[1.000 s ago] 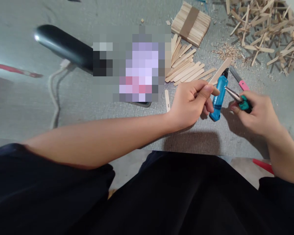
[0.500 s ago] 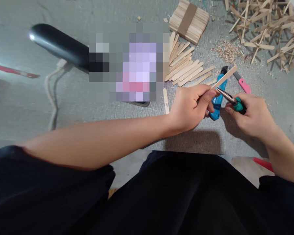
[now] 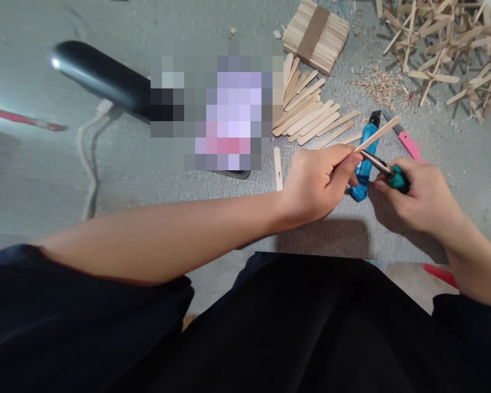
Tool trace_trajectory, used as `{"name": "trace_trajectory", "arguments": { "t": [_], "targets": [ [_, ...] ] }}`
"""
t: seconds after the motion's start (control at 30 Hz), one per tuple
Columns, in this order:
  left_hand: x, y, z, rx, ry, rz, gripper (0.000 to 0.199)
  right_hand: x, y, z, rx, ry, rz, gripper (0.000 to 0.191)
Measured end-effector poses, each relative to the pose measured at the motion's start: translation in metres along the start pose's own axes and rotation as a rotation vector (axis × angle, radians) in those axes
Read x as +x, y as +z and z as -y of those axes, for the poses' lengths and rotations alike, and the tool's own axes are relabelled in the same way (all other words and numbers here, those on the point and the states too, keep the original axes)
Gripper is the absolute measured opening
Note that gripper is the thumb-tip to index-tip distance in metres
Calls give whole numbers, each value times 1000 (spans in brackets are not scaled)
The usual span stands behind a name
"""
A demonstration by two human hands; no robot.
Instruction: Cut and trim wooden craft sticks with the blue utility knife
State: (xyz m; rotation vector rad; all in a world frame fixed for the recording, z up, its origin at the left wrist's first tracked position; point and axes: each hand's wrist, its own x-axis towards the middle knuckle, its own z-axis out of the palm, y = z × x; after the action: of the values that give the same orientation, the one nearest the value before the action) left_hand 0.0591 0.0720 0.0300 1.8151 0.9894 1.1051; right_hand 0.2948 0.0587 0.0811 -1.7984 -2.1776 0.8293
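My left hand [image 3: 323,177] pinches one end of a wooden craft stick [image 3: 379,133], which slants up to the right. In my right hand [image 3: 419,191] are pliers [image 3: 378,164] with green and black handles, my fingers closed around them. The jaws of the pliers meet the edge of the stick close to my left fingertips; whether they bite into it I cannot tell. Beneath the stick and pliers a blue box cutter [image 3: 364,172] lies on the table. A pink utility knife [image 3: 409,144] rests just beyond my right hand.
Loose craft sticks [image 3: 311,117] lie fanned beyond my left hand, below a banded bundle of sticks [image 3: 331,35]. Wood shavings [image 3: 378,87] and a heap of crossed sticks [image 3: 445,49] are at far right. A notched stick [image 3: 278,169], a black device [image 3: 102,76] and a white cable [image 3: 85,164] lie leftward.
The craft stick has tilted slightly lower, its free end shifting right and down. My right hand and the pliers have moved very little.
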Motion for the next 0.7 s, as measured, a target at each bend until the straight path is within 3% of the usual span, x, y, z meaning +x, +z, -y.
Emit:
{"name": "trace_trajectory", "arguments": {
  "t": [0.7],
  "targets": [
    [1, -1, -4, -12, -12, 30, 58, -1, 1, -4, -83, 20, -49, 35]
  ]
}}
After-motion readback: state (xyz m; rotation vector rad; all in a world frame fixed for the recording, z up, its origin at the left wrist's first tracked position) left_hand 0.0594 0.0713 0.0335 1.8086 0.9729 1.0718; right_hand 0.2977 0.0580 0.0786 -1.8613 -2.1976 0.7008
